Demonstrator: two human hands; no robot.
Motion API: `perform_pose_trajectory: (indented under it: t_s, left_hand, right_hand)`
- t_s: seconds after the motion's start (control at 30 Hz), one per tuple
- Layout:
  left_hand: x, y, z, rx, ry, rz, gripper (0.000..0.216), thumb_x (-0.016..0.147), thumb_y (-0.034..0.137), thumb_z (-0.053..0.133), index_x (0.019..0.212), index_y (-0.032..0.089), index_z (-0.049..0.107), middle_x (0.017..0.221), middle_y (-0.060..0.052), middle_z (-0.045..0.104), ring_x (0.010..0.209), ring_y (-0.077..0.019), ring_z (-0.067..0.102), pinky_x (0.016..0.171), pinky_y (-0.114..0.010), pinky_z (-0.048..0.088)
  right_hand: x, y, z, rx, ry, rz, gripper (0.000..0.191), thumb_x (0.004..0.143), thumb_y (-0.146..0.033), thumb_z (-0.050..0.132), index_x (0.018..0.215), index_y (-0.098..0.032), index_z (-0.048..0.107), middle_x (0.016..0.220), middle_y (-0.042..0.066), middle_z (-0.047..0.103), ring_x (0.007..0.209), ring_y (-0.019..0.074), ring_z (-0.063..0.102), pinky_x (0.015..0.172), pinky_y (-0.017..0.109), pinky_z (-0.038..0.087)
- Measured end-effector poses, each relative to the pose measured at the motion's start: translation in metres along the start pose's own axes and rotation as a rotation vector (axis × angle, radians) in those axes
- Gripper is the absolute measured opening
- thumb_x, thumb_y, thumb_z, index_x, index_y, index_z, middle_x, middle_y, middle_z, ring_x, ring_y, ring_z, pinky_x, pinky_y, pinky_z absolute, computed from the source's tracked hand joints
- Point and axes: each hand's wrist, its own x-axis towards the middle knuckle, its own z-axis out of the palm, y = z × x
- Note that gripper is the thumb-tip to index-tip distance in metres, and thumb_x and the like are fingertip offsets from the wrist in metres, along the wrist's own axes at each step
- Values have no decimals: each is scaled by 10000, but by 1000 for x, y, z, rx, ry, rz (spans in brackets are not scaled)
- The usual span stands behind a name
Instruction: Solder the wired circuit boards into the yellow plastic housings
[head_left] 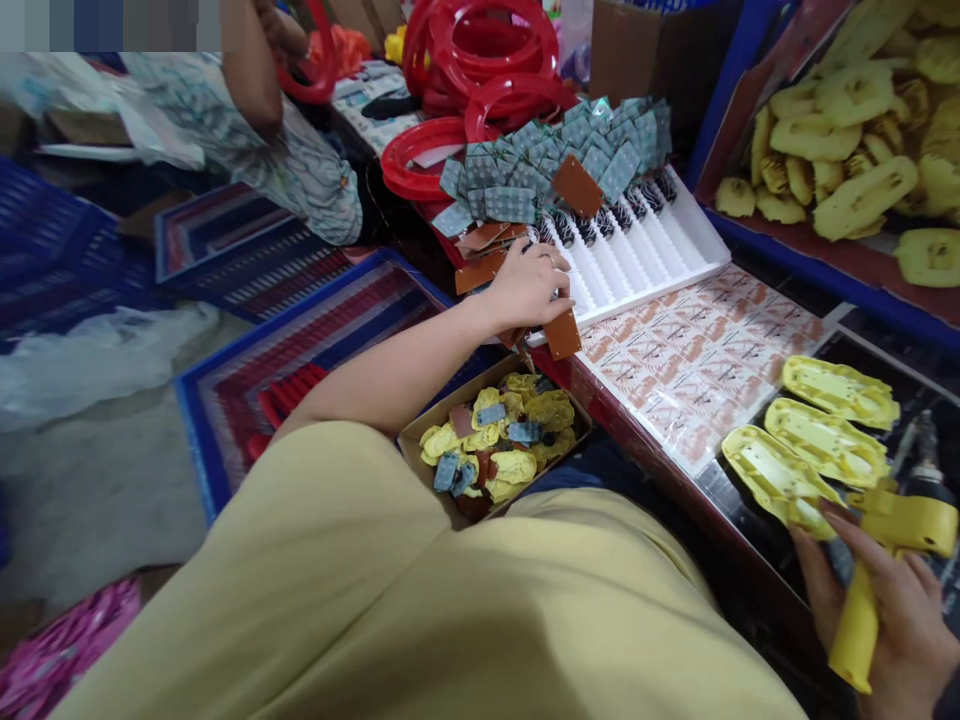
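My left hand (529, 285) reaches across to the near left corner of a white foam tray (652, 275), fingers bent and closed over a brown circuit board (562, 335). Just behind it lie more brown boards (480, 272). Small black round parts with wires (600, 230) sit along the tray's far side, under a heap of grey-green circuit boards (555, 150). At the lower right, my right hand (892, 620) is closed around the handle of a yellow pistol-shaped tool (911, 520). Beside its fingers lie several open yellow plastic shells (784, 480), hollow side up.
An open cardboard box (416, 450) of yellow shells and boards stands against my lap. Red rings (480, 60) are piled at the back. A blue crate (720, 110) holds yellow shells (847, 130). Another person (255, 130) sits at the left, near blue crates (232, 260).
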Motion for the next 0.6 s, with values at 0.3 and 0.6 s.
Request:
perform_pose_trajectory:
  t_s: [0.3,0.6]
  left_hand:
    - [2,4,-14,-790,321,141,308,943,528,675,896,228,728,1298,-29,817,1219,-216,723,1145,-435,567]
    - [13,140,51,-1432,-35,423,686,715,827,883,739,156,746,757,-40,755,708,-133,697,720,-278,600]
  right_hand:
    - [25,-29,-8,154,121,-46,320,968,-397,847,1249,-262,774,1083,44,844,814,232,826,758,287,658]
    - [69,-76,20,735,73,291,484,904,-469,913,1291,-295,680,1256,54,807,1134,282,809,951,415,720]
